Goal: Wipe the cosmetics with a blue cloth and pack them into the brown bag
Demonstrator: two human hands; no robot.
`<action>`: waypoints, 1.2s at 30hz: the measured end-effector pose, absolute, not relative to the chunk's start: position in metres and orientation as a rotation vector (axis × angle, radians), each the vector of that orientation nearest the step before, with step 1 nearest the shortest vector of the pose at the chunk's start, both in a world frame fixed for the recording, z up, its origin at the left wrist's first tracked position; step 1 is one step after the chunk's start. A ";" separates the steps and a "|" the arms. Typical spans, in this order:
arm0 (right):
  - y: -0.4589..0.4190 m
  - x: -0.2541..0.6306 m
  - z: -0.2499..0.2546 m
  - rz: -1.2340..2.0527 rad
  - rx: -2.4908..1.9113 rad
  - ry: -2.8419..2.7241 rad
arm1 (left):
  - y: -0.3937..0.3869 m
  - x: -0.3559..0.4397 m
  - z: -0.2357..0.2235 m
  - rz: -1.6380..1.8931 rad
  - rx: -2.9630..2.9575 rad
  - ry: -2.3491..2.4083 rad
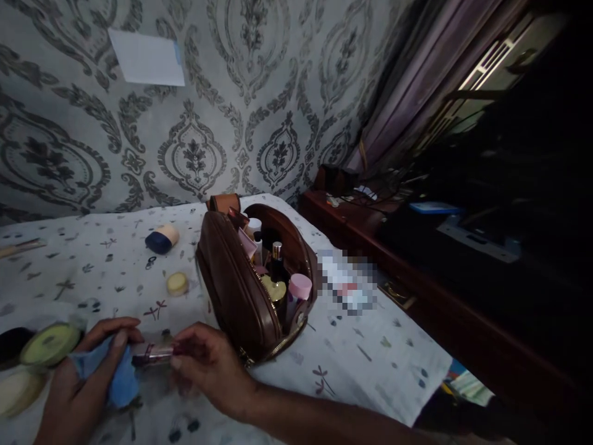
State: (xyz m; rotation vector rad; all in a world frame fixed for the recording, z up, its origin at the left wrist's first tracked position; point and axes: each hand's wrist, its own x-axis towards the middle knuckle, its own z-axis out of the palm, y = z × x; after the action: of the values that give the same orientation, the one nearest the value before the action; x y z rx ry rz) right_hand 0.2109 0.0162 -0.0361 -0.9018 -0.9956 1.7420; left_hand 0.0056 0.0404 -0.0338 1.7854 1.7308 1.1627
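Observation:
My left hand (92, 377) is closed around a light blue cloth (123, 380) at the lower left. My right hand (213, 364) pinches one end of a small shiny lipstick-like tube (152, 354), whose other end meets the cloth and left fingers. Blur hides its exact kind. Just beyond my right hand stands an unzipped brown makeup bag (231, 284). Inside it are a pink-capped container (300, 287), a gold-topped container (273, 288), a dark bottle with a silvery cap (277, 252) and other cosmetics.
A navy-and-beige container (162, 239) and a small yellow round pot (176, 283) lie left of the bag. Round green-yellow containers (50, 344) are by my left hand. Brushes (21, 247) lie at far left. A dark wooden cabinet (417, 309) borders the printed white cloth (370, 352).

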 end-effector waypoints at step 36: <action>0.016 0.214 -0.023 1.560 -0.750 -1.080 | 0.034 0.039 0.000 1.067 1.912 1.830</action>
State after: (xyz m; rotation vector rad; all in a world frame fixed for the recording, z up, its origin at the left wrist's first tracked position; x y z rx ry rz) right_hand 0.2145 0.0162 -0.0227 -0.7498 -1.0800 1.5603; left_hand 0.0386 0.0339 -0.0002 1.9117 1.8296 1.0669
